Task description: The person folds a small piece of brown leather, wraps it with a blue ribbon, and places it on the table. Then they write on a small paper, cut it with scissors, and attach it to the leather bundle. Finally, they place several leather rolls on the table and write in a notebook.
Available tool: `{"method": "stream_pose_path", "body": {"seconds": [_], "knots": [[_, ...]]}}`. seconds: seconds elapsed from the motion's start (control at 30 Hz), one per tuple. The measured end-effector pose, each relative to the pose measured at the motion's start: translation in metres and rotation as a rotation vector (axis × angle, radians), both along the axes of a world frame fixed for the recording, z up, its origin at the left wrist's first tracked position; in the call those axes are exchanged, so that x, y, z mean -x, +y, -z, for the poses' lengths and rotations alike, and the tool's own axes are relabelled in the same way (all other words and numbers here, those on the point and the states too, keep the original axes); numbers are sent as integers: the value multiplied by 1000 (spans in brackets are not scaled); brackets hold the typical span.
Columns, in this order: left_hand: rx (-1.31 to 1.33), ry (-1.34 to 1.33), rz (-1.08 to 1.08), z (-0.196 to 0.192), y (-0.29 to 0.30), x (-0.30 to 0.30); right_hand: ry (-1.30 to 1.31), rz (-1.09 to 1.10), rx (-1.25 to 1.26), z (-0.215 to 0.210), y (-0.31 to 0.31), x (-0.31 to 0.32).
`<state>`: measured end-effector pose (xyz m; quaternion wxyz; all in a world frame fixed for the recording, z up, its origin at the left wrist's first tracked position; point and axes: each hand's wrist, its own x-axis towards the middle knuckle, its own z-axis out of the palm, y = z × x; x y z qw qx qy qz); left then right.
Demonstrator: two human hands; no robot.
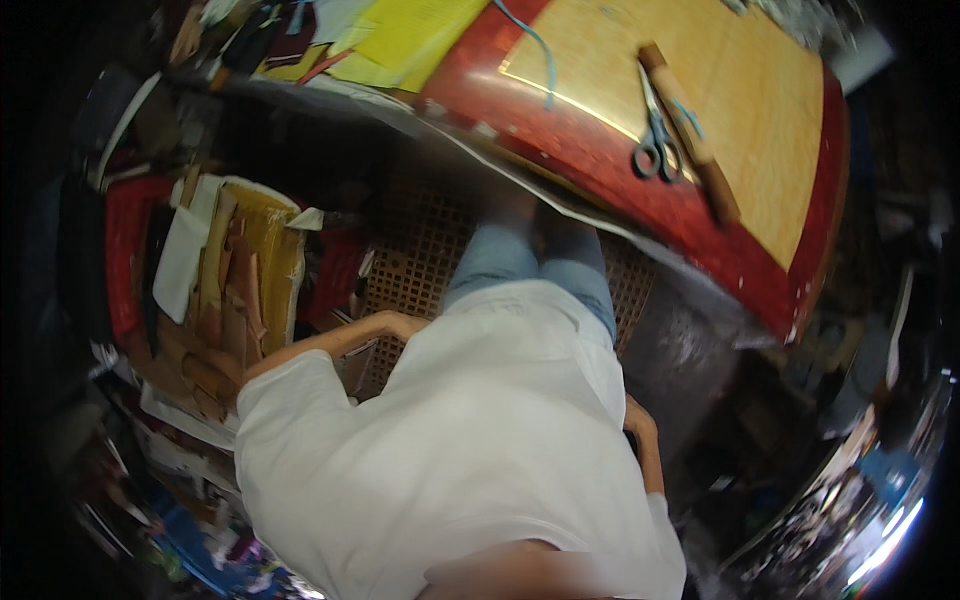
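Observation:
I look down my own front: a white shirt [480, 430] and blue jeans [530, 265]. My left arm [330, 340] is bent, with the elbow out to the left, and my right arm [648, 450] is bent at the right side. Both hands are tucked behind my body and hidden. Ahead stands a red-edged table [640, 190] carrying a light wooden board [740, 90]. On the board lie grey-handled scissors [655, 145] beside a brown wooden roll [695, 140]. A blue cord [540, 50] trails over the board's left edge.
Yellow sheets [410, 40] cover the table's far left. An open box of brown leather scraps [235, 285] stands on the floor at my left, next to a red case [125, 250]. A lattice mat [415, 245] lies underfoot. Clutter lines both lower corners.

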<state>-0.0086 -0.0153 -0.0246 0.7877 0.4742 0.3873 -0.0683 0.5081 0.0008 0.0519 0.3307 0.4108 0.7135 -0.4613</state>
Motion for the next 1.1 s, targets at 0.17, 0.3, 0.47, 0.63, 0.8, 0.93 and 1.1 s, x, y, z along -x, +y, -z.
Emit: {"method": "stream_pose_path", "body": {"seconds": [0.17,0.3,0.47,0.63,0.8,0.93,1.1], "knots": [[68,36,381,-7,59,-9,103,271,-209,-43,96,14],[-141,7,549,-24,92,-18,232,338,-488,-83,169,57],[-593,142,162,-43,161,6,365,368,-812,-84,243,138],[-1017,229,-572,-67,251,39,392,308,-1348,-50,303,196],[-1055,354,-956,-78,313,68,204,538,-1596,-23,333,178],[-1214,503,-939,-70,350,84,72,550,-1608,-3,340,155],[-1359,443,-826,-65,408,72,74,519,-1640,7,364,153]]}}
